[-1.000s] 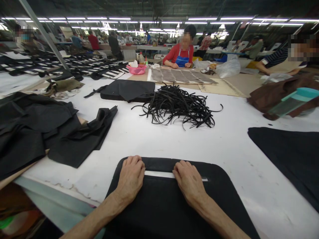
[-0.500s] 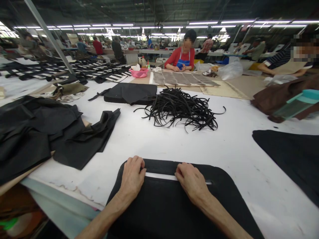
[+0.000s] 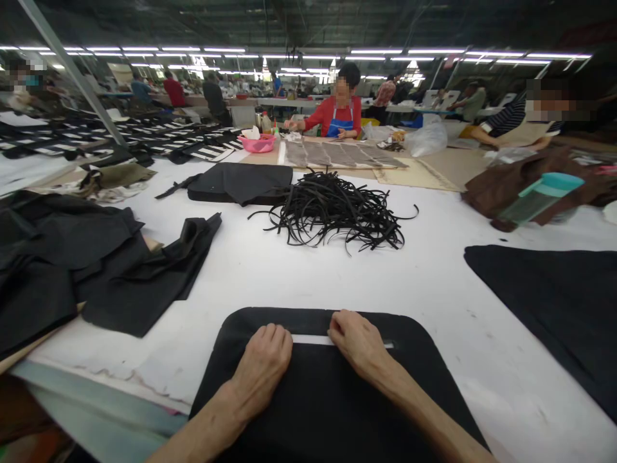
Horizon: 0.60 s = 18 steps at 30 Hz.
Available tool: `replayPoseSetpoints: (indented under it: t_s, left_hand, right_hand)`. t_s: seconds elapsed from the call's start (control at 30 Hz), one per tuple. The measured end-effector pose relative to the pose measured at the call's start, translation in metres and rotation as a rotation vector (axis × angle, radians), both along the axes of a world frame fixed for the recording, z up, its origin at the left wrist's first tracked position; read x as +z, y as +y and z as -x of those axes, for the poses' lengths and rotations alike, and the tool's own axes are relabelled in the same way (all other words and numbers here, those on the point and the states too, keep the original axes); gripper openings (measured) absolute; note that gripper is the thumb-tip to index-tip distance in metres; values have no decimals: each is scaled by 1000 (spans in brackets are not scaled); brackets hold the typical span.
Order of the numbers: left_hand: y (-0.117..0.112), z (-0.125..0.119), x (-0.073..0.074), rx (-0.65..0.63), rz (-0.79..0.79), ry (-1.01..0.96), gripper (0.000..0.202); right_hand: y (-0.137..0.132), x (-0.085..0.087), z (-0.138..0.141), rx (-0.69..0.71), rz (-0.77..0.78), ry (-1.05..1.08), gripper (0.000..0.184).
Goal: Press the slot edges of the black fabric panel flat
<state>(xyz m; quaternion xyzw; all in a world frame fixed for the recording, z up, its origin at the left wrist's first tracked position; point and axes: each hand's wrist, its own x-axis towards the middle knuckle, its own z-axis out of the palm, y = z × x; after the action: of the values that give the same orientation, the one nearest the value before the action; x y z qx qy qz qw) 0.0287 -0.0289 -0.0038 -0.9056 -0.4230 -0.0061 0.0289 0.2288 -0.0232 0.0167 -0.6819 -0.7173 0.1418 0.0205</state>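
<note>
From the head view, a flat black round-cornered panel (image 3: pixel 318 399) with a long narrow slot (image 3: pixel 311 339) lies on the white-topped table (image 3: pixel 270 276). The left hand (image 3: pixel 267 360) and right hand (image 3: pixel 357 341) touch it along the slot, fingers curled; whether either pinches the edge, I cannot tell. Beyond sits a tangled black strip heap (image 3: pixel 337 209).

Large factory workshop; rows of tube lights (image 3: pixel 376 51) overhead; people (image 3: pixel 315 119) in aprons (image 3: pixel 340 128) at worktables (image 3: pixel 270 276); heaped black material (image 3: pixel 99 235) and strips (image 3: pixel 337 209).
</note>
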Motion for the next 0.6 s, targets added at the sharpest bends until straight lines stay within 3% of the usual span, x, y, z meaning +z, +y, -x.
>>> replayPoseSetpoints:
  t_s: [0.17,0.3,0.47,0.6]
  left_hand:
    - [-12,1,3,-67,-134,171,53]
    - [-18,-12,8,-61,-135,258,61]
    - [-17,-34,13,-21,-75,253,69]
    - [-13,-26,13,-9,-91,207,64]
  right_hand:
    - [3,1,0,-5,25,-14,15]
    - [4,6,3,-22,34,-25,18]
    - [4,11,4,-36,46,-28,19]
    - [4,10,2,-42,49,-4,19]
